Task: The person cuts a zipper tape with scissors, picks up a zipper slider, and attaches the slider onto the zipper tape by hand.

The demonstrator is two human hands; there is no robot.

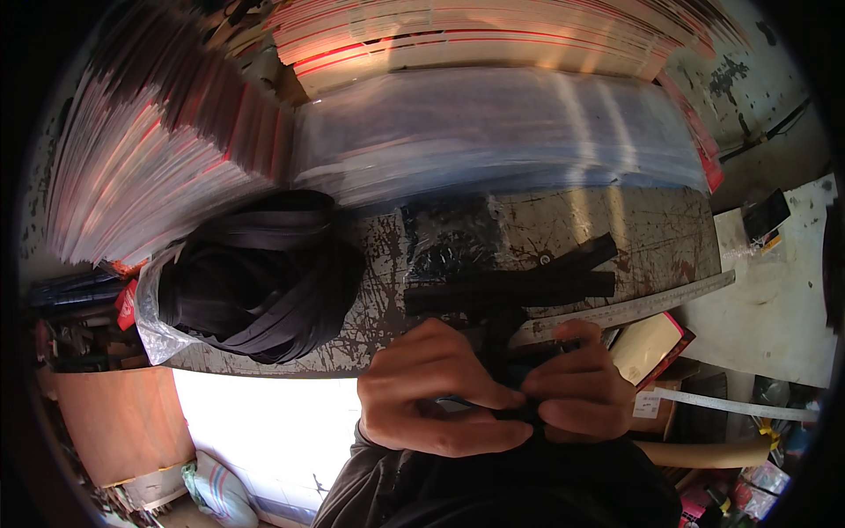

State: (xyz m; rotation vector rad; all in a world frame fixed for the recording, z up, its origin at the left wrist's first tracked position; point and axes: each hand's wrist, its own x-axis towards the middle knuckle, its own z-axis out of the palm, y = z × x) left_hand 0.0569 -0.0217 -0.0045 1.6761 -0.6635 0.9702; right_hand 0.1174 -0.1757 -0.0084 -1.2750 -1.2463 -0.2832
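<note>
At the near edge of the worktable (pixel 673 233), your left hand (pixel 431 392) and right hand (pixel 581 392) are pinching a black strip (pixel 500 345); from between the fingertips, its length is extending over that edge onto the surface.

Two bare hands come together close in front of the wearer's body, low and just right of the middle of the head view, their fingertips nearly meeting. The left hand (pixel 440 392) shows its back, knuckles bent and raised, with the index finger and thumb both reaching rightward and a narrow gap between them, tips drawn into a pinch. Facing it, the right hand (pixel 583 392) has its fingers curled inward, one bent higher than the rest, while its thumb points left toward the other hand's tips.
</note>
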